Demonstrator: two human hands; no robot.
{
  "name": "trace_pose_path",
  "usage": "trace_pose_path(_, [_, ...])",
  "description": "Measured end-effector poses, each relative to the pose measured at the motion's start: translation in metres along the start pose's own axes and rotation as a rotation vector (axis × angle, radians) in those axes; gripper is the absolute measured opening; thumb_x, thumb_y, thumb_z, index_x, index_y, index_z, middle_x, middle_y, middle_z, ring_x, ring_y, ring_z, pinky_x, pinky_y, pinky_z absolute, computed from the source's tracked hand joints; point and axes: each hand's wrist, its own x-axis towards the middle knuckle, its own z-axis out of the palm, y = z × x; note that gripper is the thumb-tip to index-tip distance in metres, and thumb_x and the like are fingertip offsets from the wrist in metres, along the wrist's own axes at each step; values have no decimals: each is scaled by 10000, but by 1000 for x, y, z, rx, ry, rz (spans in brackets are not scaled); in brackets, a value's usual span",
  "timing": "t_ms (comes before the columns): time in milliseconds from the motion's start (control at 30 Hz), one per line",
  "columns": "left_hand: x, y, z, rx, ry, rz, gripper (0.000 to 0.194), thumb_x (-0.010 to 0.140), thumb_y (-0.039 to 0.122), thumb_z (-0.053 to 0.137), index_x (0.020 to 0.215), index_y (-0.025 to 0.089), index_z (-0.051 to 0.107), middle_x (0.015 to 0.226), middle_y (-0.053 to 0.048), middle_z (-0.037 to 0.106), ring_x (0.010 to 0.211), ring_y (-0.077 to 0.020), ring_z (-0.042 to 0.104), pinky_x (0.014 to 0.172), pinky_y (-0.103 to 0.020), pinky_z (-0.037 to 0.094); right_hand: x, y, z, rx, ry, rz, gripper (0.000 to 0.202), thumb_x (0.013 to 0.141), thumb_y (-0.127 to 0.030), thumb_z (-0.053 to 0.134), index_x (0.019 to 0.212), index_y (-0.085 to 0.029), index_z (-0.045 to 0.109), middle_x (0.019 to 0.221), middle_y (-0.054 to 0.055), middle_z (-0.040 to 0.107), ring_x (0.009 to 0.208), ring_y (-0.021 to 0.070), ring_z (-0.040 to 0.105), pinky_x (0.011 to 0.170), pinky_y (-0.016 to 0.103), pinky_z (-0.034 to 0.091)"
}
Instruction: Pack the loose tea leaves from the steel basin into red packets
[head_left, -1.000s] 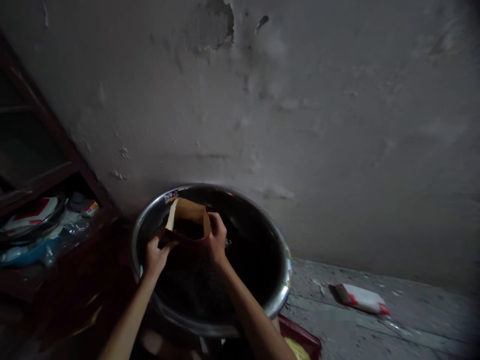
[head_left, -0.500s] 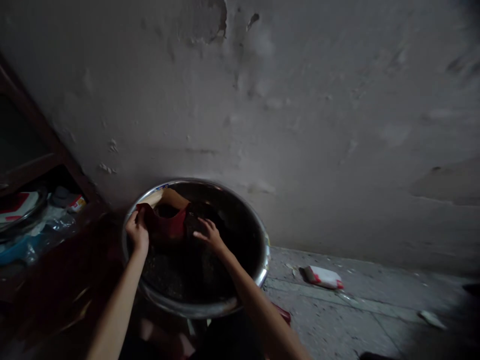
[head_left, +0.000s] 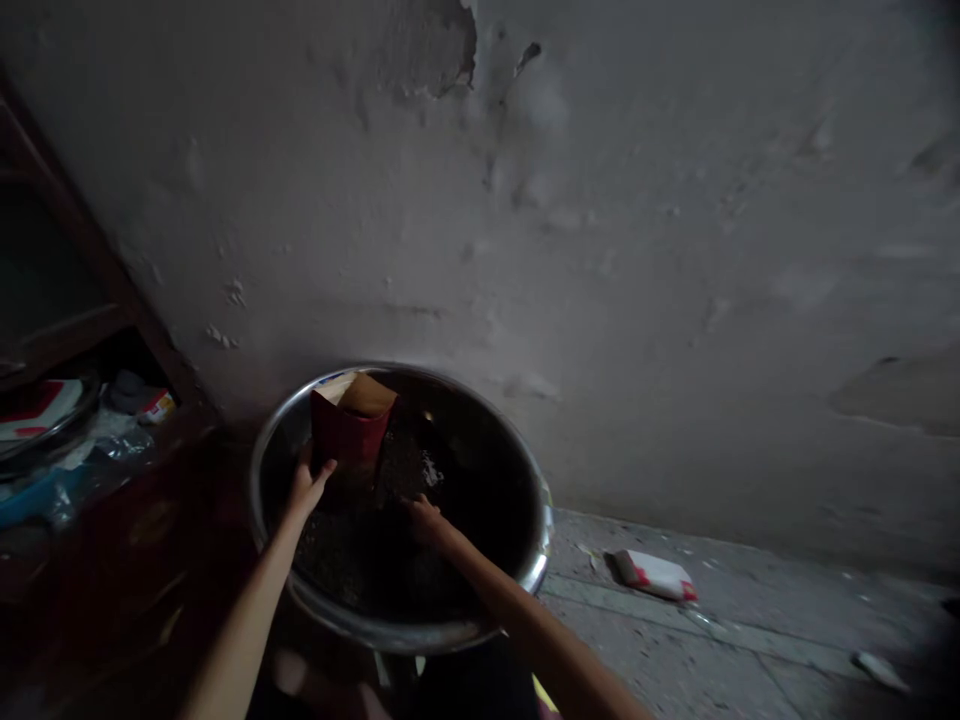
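Note:
A large round metal basin (head_left: 544, 500) holds a dark mass whose makeup I cannot make out. Inside it, at the back left, stands a dark red paper bag (head_left: 352, 440) with a tan inside and its mouth open upward. My left hand (head_left: 307, 488) is round the bag's lower left corner, thumb in front and the other fingers partly hidden. Against the bag's right side is a dark, speckled, slab-like shape (head_left: 401, 465) with a shiny patch near it. My right hand (head_left: 427, 515) is at its lower edge, fingers curled and their tips lost in the dark.
A peeling grey wall (head_left: 600, 250) rises right behind the basin. On the floor to the right lies a white and red packet (head_left: 655, 576), with scraps about it. At left, a dark wooden frame (head_left: 112, 270) stands near plastic bags (head_left: 112, 445) and other clutter.
My left hand has slid from the bag's top edge to its lower left corner. My right hand has moved down, its fingers now curled. The bag's mouth looks straighter and less sagging.

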Motion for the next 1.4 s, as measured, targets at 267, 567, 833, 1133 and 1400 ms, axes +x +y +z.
trace_pose_path(267, [-4,-5,-1,-46,7,23,747,797,626,670,1394,197,531,1404,-144,575,1427,-293,415,1203,-450,291,-4,2,-79,204,133,14,403,805,-137,638,1198,-203,701,1056,67,739,758,183,696,646,268,578])
trace_pose_path(567, [-9,2,-1,-83,-5,-17,741,797,556,699,1423,215,497,1451,-125,543,1404,-283,447,1169,-446,349,-22,-48,-225,285,520,-164,277,767,-148,696,1030,-223,736,923,29,744,760,155,664,687,248,539])
trace_pose_path(833, [-10,11,-2,-101,-22,8,729,801,498,721,1431,210,492,1431,-127,565,1382,-283,476,1180,-428,340,-8,-144,-224,212,423,-357,258,749,-162,746,998,-230,742,965,13,759,873,161,681,775,235,532])
trace_pose_path(1133, [-10,4,0,-143,-29,-6,759,799,508,721,1449,212,463,1478,-129,519,1363,-288,494,1175,-444,346,10,-152,-214,178,480,-379,297,727,-174,736,1021,-208,768,968,26,770,873,163,698,781,208,521])
trace_pose_path(1400, [-11,12,-1,-116,-3,-37,743,788,531,720,1414,201,494,1480,-138,513,1406,-312,441,1180,-478,332,2,-137,-204,212,478,-455,196,762,-147,665,915,-176,786,875,11,766,865,175,707,805,222,533])
